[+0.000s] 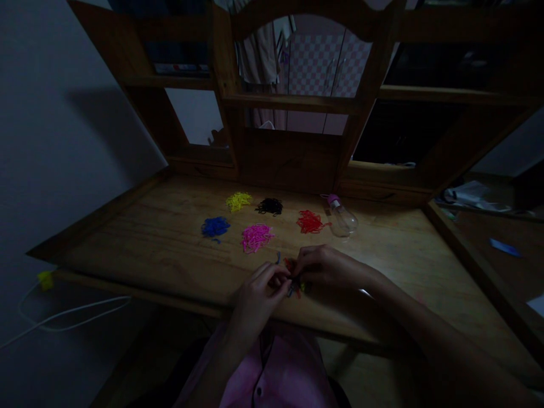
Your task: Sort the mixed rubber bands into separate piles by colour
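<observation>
Near the front edge of the worktop [148, 226], the left hand [262, 283] and right hand [317, 263] pinch small coloured pieces [289, 264] between their fingers [275, 270]; exactly which is too dark to tell. They look light, probably bendy, best held near an end.

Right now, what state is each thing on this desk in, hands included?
Left hand: fingers bent, grip unclear
Right hand: fingers bent, grip unclear
Small bits by the hands: scattered, partly hidden
Bottle: capped, lying on its side
Red pile: loose, beside the bottle
Pink pile: loose
Blue pile: loose
Yellow pile: loose
Black pile: loose
</observation>
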`<action>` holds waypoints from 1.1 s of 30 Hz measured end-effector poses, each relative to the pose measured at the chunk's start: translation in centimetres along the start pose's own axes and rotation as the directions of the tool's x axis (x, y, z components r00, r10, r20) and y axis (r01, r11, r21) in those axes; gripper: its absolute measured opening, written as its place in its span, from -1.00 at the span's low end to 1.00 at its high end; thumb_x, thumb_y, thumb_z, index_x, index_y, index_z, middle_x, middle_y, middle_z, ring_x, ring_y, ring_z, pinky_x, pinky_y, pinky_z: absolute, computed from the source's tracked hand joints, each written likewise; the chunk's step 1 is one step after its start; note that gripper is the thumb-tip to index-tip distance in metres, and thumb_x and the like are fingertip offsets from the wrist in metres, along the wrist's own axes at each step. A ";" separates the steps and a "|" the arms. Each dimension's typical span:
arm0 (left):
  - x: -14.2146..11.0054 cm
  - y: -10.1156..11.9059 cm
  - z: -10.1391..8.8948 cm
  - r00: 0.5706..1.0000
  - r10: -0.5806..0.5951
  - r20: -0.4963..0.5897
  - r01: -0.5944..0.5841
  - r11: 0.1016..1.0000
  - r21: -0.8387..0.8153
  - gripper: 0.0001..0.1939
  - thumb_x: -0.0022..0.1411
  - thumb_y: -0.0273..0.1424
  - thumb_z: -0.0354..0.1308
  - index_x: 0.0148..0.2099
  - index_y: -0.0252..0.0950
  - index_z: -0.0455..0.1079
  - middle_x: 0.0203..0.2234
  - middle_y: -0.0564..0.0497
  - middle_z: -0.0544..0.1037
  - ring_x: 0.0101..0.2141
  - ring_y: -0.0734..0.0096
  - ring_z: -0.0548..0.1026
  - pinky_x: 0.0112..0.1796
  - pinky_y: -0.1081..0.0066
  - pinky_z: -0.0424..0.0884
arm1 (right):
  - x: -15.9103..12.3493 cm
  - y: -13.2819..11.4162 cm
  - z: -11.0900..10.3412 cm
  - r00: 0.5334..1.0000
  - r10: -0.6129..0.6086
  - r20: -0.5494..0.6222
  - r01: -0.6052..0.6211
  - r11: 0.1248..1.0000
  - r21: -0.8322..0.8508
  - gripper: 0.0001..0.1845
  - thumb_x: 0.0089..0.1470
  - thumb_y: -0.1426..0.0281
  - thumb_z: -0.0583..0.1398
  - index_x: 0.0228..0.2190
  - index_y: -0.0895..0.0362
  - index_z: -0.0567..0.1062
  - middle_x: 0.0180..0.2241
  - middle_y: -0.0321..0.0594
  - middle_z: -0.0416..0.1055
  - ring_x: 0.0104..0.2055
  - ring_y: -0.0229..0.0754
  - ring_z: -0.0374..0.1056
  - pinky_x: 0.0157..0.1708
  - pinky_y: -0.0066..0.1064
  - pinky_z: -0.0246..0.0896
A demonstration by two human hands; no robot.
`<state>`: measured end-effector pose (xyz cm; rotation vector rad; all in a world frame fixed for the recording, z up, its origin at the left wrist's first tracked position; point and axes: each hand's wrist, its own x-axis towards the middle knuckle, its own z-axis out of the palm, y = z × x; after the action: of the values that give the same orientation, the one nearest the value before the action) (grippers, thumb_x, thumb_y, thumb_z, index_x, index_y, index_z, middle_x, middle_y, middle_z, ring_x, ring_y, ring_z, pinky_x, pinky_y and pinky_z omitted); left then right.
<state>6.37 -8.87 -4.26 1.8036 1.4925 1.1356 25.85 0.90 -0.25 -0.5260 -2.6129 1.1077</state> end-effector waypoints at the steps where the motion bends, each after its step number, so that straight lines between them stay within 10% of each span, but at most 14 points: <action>1: 0.0 0.0 -0.1 1.000 -0.020 -0.007 0.020 1.000 -0.024 -0.91 0.20 -0.46 0.13 -0.22 -0.23 0.41 -0.40 0.08 0.46 -0.38 0.46 0.47 -0.31 0.50 0.40 | 0.0 0.0 0.0 1.000 0.005 -0.007 -0.005 1.000 -0.016 -0.84 0.11 0.46 0.21 -0.24 0.11 0.57 -0.28 -0.19 0.45 -0.26 -0.23 0.38 -0.22 -0.42 0.25; 10: 0.4 -0.2 -1.1 0.987 -0.154 -0.045 0.137 0.955 -0.265 -0.71 0.30 -0.32 0.05 0.04 -0.21 0.39 -0.18 -0.03 0.46 -0.19 0.38 0.49 -0.17 0.42 0.43 | 0.1 0.6 0.1 0.993 0.052 -0.107 -0.039 0.993 0.112 -0.86 0.17 0.37 0.16 -0.25 0.15 0.48 -0.26 -0.19 0.41 -0.22 -0.23 0.34 -0.19 -0.38 0.24; 16: 0.8 0.0 -1.3 0.986 -0.143 -0.089 0.113 0.953 -0.281 -0.80 0.31 -0.32 0.04 -0.17 -0.26 0.47 -0.29 -0.02 0.51 -0.26 0.35 0.48 -0.24 0.44 0.40 | 0.3 1.0 0.2 0.957 0.213 -0.200 -0.148 0.943 0.297 -0.73 0.14 0.20 0.19 -0.26 0.15 0.46 -0.30 -0.22 0.40 -0.30 -0.25 0.30 -0.31 -0.42 0.21; 24: 2.2 0.7 0.4 0.969 -0.242 -0.054 0.193 0.873 -0.447 -0.78 0.26 -0.24 0.09 -0.21 -0.29 0.41 -0.33 0.00 0.55 -0.31 0.37 0.52 -0.26 0.44 0.42 | 0.7 0.5 0.6 0.887 0.425 -0.182 -0.184 0.686 0.704 -0.65 -0.02 0.16 0.30 -0.32 0.18 0.44 -0.44 -0.32 0.31 -0.47 -0.35 0.19 -0.50 -0.51 0.07; 33: 3.4 2.5 2.1 0.955 -0.281 -0.100 0.164 0.775 -0.611 -0.75 0.18 -0.26 0.20 -0.18 -0.33 0.40 -0.30 -0.04 0.56 -0.29 0.35 0.56 -0.22 0.38 0.49 | 0.7 0.2 0.8 0.914 0.400 -0.073 -0.084 0.363 0.928 -0.74 0.03 0.26 0.30 -0.38 0.19 0.41 -0.60 -0.41 0.17 -0.57 -0.41 0.06 -0.55 -0.53 0.00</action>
<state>9.58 -6.01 -2.35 1.0787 1.2080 1.4744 24.98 0.77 -0.85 -0.7163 -1.2831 2.1257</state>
